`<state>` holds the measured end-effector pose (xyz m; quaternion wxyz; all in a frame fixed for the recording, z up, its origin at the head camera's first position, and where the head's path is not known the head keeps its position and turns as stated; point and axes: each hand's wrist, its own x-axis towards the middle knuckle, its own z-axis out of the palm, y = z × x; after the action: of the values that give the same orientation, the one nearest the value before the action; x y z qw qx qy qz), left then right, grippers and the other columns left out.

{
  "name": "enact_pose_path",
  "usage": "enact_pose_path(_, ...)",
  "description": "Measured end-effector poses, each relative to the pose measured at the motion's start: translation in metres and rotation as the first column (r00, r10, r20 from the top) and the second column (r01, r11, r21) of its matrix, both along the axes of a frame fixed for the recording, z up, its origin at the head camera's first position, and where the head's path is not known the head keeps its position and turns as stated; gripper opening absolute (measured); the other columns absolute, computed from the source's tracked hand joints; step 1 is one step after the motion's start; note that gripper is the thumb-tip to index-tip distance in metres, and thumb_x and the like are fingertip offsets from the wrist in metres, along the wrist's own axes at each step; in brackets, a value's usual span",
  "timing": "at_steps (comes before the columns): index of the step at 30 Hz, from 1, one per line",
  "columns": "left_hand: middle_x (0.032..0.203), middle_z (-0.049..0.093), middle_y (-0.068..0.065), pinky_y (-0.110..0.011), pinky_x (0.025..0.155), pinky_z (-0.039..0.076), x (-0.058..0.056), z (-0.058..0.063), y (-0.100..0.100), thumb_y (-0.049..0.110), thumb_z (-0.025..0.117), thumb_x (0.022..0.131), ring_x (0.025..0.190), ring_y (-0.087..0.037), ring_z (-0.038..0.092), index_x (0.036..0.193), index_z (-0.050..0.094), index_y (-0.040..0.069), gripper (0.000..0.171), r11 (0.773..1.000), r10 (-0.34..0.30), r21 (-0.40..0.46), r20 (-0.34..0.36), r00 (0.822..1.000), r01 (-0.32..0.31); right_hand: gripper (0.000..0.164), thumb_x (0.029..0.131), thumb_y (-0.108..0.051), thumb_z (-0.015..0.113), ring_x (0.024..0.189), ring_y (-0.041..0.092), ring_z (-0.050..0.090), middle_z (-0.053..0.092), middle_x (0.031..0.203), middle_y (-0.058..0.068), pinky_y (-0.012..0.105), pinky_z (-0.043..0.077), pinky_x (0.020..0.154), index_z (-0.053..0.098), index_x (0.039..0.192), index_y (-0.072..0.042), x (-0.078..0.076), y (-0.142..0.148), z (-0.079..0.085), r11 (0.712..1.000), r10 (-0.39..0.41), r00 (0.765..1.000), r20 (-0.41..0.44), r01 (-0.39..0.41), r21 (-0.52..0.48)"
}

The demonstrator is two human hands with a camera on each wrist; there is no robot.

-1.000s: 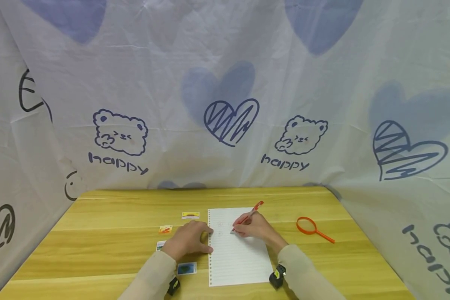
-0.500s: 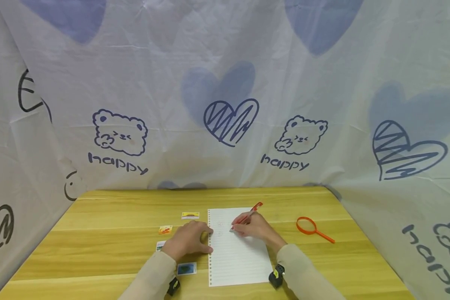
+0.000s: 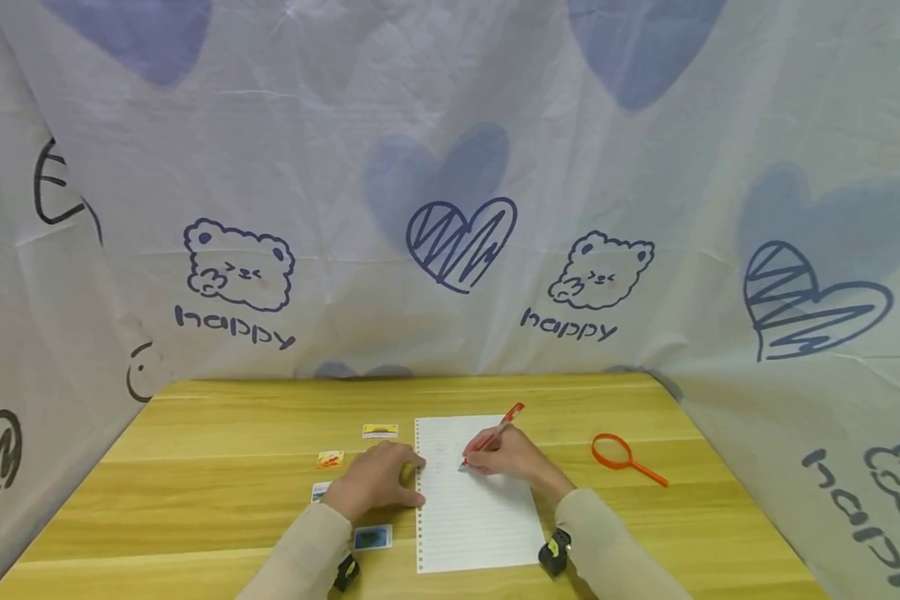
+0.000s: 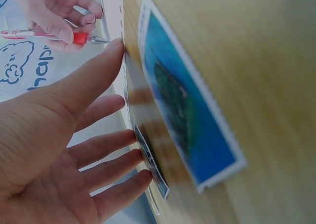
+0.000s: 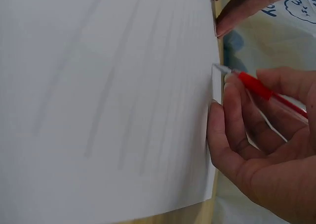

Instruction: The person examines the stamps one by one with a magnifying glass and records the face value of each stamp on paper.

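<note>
My right hand [image 3: 512, 457] pinches a red pen [image 3: 513, 412] between thumb and fingers, its metal tip at a lined sheet of paper [image 3: 480, 525]. In the right wrist view, the tip [image 5: 220, 67] is at the sheet and the curled outer fingers rest against the paper. Faint marks stand on the sheet's upper left. My left hand [image 3: 378, 477] rests at the punched left edge, thumb and fingers spread and fairly straight. Beside it lies a blue stamp-like picture [image 4: 173, 90] with a white border; part of another picture [image 3: 320, 491] is hidden behind the wrist.
An orange magnifying glass [image 3: 649, 472] lies on the wooden table [image 3: 217, 467] to the right of the sheet. Two more small pictures, one yellow [image 3: 380, 431] and one orange-red [image 3: 331, 459], lie to the left. A printed cloth [image 3: 345, 275] hangs behind the table.
The pen tip and right hand shift very slightly over the same part of the sheet. My left hand, the paper and the small pictures stay put.
</note>
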<state>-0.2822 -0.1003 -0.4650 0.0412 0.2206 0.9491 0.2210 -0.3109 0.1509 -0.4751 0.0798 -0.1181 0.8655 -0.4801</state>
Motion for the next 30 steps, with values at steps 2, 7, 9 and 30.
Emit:
enact_pose_path(2, 0.131, 0.071, -0.012, -0.059, 0.105, 0.050, 0.0002, -0.0010, -0.0003, 0.033, 0.092, 0.076, 0.123, -0.037, 0.063, 0.122, 0.075, 0.010, 0.054, 1.000, -0.001, 0.004, 0.005, 1.000, 0.001, 0.012, 0.093, -0.014, 0.075, 0.074, 0.011, 0.065, 0.075, 0.088, 0.006, 0.026, 0.060, 0.070, 0.077, 0.099, -0.004, -0.0010, 0.0007, -0.0006, 1.000, -0.028, 1.000, 0.007, 0.028, 0.000)
enact_pose_path(7, 0.132, 0.071, -0.011, -0.059, 0.106, 0.050, 0.0005, -0.0015, -0.0006, 0.034, 0.091, 0.077, 0.125, -0.038, 0.062, 0.124, 0.074, 0.011, 0.055, 1.000, -0.004, -0.006, 0.002, 1.000, 0.004, 0.010, 0.095, -0.015, 0.073, 0.074, 0.013, 0.066, 0.074, 0.090, 0.005, 0.025, 0.059, 0.069, 0.077, 0.100, -0.008, -0.0049, 0.0045, 0.0002, 0.988, -0.151, 0.988, 0.013, 0.151, -0.030)
enact_pose_path(9, 0.133, 0.070, -0.011, -0.059, 0.106, 0.050, 0.0005, -0.0009, -0.0008, 0.034, 0.091, 0.077, 0.125, -0.038, 0.062, 0.124, 0.074, 0.010, 0.055, 1.000, -0.003, -0.007, -0.001, 1.000, 0.003, 0.010, 0.095, -0.014, 0.073, 0.074, 0.014, 0.066, 0.075, 0.091, 0.006, 0.025, 0.059, 0.069, 0.077, 0.101, -0.007, -0.0064, 0.0061, 0.0024, 0.982, -0.181, 0.983, 0.006, 0.182, -0.054)
enact_pose_path(30, 0.131, 0.071, -0.012, -0.058, 0.105, 0.050, 0.0011, 0.0024, 0.0003, 0.032, 0.091, 0.077, 0.123, -0.036, 0.063, 0.124, 0.074, 0.009, 0.055, 1.000, -0.003, 0.000, 0.008, 1.000, 0.003, 0.014, 0.093, -0.011, 0.073, 0.073, 0.007, 0.063, 0.077, 0.088, 0.008, 0.020, 0.054, 0.068, 0.076, 0.100, 0.001, -0.0027, 0.0040, 0.0013, 0.998, 0.065, 0.997, -0.031, -0.065, -0.017)
